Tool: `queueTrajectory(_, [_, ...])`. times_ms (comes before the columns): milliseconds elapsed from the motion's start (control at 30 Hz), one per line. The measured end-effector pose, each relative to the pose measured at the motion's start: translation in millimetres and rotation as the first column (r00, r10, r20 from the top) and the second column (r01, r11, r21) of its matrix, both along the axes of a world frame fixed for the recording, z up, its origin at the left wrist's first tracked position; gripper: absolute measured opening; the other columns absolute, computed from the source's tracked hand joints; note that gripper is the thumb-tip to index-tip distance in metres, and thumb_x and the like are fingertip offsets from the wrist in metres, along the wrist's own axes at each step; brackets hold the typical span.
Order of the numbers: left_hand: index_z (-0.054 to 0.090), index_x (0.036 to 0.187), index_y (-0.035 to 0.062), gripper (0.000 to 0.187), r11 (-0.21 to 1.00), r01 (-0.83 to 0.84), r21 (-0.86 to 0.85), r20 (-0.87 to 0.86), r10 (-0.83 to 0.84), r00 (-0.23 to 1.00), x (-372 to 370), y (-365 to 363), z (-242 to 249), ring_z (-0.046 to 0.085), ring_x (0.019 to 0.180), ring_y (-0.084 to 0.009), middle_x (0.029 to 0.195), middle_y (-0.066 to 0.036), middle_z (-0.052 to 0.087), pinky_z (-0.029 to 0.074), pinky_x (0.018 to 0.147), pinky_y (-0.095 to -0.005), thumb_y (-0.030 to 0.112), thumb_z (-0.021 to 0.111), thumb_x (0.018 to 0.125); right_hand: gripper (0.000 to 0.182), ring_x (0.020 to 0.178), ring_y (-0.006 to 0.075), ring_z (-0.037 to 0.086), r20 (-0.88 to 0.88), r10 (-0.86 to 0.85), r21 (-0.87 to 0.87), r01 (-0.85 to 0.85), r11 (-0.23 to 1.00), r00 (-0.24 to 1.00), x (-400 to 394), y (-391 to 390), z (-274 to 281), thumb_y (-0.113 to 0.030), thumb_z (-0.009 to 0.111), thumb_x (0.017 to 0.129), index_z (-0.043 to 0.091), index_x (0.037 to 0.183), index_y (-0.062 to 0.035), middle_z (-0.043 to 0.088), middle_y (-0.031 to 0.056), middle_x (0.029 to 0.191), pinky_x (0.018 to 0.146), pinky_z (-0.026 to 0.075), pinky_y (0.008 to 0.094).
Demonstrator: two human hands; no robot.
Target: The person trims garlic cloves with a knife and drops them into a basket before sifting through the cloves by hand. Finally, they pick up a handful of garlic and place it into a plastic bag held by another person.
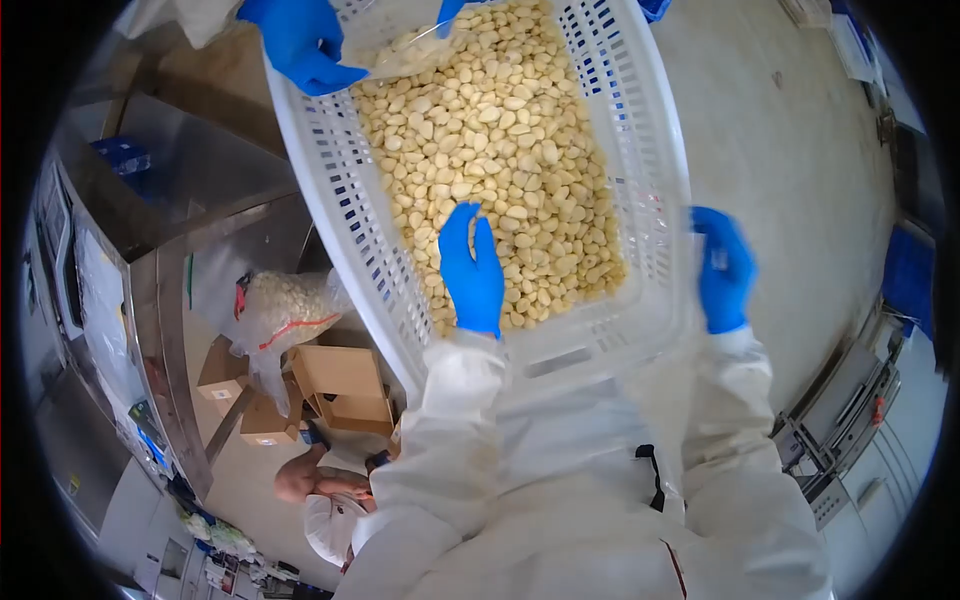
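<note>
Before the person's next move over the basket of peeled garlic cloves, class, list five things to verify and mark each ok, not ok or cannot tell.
1. Left hand gloved and resting on the peeled garlic cloves: ok.
2. Right hand gloved, at the outer wall of the white plastic basket: ok.
3. Right hand's grip on the wall: cannot tell.
4. Cloves all inside the basket: ok.
5. Co-worker's gloved hand at the far end with a clear bag, apart from the person's hands: ok.
</note>
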State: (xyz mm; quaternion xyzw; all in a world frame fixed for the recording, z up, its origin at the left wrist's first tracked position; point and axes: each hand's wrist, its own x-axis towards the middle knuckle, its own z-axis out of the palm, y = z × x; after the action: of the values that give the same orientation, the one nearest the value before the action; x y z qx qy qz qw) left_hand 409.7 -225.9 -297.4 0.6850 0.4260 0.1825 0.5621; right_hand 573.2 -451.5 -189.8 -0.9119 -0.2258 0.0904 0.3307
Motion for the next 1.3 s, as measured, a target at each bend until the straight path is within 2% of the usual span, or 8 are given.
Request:
queueTrajectory(133, [0.058, 0.121, 0.0025, 0.03, 0.999, 0.035, -0.025, 0.161, -0.031, 0.986, 35, 27, -47, 0.049, 0.121, -0.032, 0.128, -0.018, 0.054, 0.038, 0.102, -0.038, 0.016, 0.053, 0.095, 0.029, 0.101, 0.023, 0.061, -0.355, 0.016, 0.243, 0.076, 0.967, 0.935, -13, 73, -108, 0.002, 0.05, 0.089, 0.064, 0.113, -0.0036, 0.063, 0.0138, 0.114, 0.09, 0.046, 0.0317])
queueTrajectory(267, [0.057, 0.126, 0.0079, 0.036, 0.763, 0.395, 0.512, -0.188, -0.349, 0.918, 66, 38, -91, 0.044, 0.126, -0.0368, 0.132, -0.019, 0.051, 0.034, 0.105, -0.0422, 0.023, 0.053, 0.094, 0.035, 0.114, 0.0308, 0.053, -0.043, 0.062, 0.126, -0.056, 0.991, 0.997, 3, 115, -186, -0.014, 0.059, 0.088, 0.059, 0.122, -0.0074, 0.053, 0.0136, 0.13, 0.097, 0.042, 0.0399])
queueTrajectory(533, [0.058, 0.129, 0.017, 0.04, 0.666, 0.517, 0.537, -0.254, -0.456, 0.853, 35, -4, -65, 0.041, 0.125, -0.036, 0.138, -0.013, 0.046, 0.031, 0.106, -0.0428, 0.024, 0.059, 0.089, 0.038, 0.117, 0.0319, 0.047, -0.056, -0.025, 0.236, 0.038, 0.971, 0.998, -38, 107, -188, -0.017, 0.06, 0.086, 0.061, 0.123, -0.0109, 0.047, 0.0156, 0.134, 0.101, 0.037, 0.0411])
queueTrajectory(733, [0.058, 0.128, 0.0138, 0.037, 0.99, 0.095, 0.107, 0.071, -0.103, 0.992, 56, -23, -69, 0.039, 0.129, -0.0281, 0.139, -0.014, 0.046, 0.032, 0.107, -0.0382, 0.018, 0.056, 0.091, 0.03, 0.125, 0.0256, 0.042, -0.434, -0.115, 0.496, 0.344, 0.797, 0.893, -64, 148, -181, -0.02, 0.053, 0.091, 0.064, 0.117, -0.0105, 0.044, 0.0114, 0.135, 0.105, 0.034, 0.0372])
queueTrajectory(867, [0.055, 0.127, 0.001, 0.034, 0.796, -0.1, -0.598, 0.239, 0.296, 0.925, 64, -16, -49, 0.048, 0.124, -0.0221, 0.129, -0.009, 0.054, 0.037, 0.104, -0.0317, 0.015, 0.049, 0.096, 0.03, 0.131, 0.0209, 0.039, -0.742, 0.019, 0.564, 0.609, 0.558, 0.67, -63, 154, -168, -0.02, 0.048, 0.096, 0.06, 0.118, -0.0048, 0.044, 0.0097, 0.139, 0.111, 0.028, 0.0337])
queueTrajectory(900, [0.055, 0.126, 0.0007, 0.036, 0.818, -0.089, -0.568, 0.267, 0.285, 0.92, 61, -14, -51, 0.054, 0.115, -0.0204, 0.124, -0.009, 0.057, 0.042, 0.098, -0.0291, 0.02, 0.049, 0.097, 0.028, 0.131, 0.0197, 0.04, -0.865, 0.086, 0.48, 0.768, 0.423, 0.494, -62, 156, -165, -0.019, 0.049, 0.095, 0.061, 0.117, -0.0054, 0.046, 0.0087, 0.138, 0.11, 0.029, 0.0324])
queueTrajectory(1000, [0.057, 0.123, 0.0023, 0.037, 0.652, -0.085, -0.754, 0.271, 0.426, 0.863, 53, -5, -48, 0.057, 0.109, -0.0191, 0.121, -0.009, 0.058, 0.045, 0.095, -0.0289, 0.026, 0.05, 0.095, 0.028, 0.128, 0.0197, 0.043, -0.823, 0.098, 0.536, 0.709, 0.458, 0.559, -67, 163, -147, -0.02, 0.049, 0.095, 0.062, 0.114, -0.0043, 0.048, 0.0088, 0.136, 0.108, 0.033, 0.0324])
queueTrajectory(1300, [0.054, 0.126, -0.0017, 0.042, 0.711, -0.016, -0.703, 0.53, 0.54, 0.654, 69, 38, 50, 0.058, 0.108, -0.0226, 0.122, -0.012, 0.057, 0.048, 0.092, -0.0322, 0.024, 0.052, 0.093, 0.026, 0.12, 0.022, 0.05, -0.591, 0.278, 0.784, 0.459, 0.417, 0.757, -45, 217, -49, -0.015, 0.049, 0.094, 0.067, 0.102, 0.0021, 0.051, 0.0117, 0.131, 0.103, 0.038, 0.0349])
